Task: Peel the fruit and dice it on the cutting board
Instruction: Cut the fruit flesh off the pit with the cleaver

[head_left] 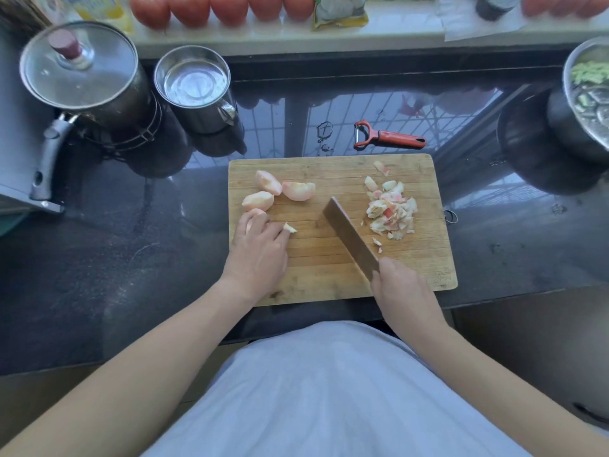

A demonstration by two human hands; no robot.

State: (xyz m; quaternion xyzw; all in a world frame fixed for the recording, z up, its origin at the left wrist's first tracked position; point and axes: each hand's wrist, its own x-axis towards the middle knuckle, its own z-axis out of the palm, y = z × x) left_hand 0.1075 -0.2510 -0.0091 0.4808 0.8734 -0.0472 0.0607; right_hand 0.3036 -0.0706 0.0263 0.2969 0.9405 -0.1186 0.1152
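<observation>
While my left hand [260, 249] curls over a peeled wedge [255, 213] at the board's [329, 275] left edge, frame centre, my right hand [400, 285] grips the cleaver [349, 237]. Wet, soft flesh looks slippery; hold the flat side down.

Daylight pours in from the far side, and the dark counter [379, 113] mirrors a window grille in bright glare. Edges bow with wide-angle distortion; the lidded pot [82, 74] smears softly.
</observation>
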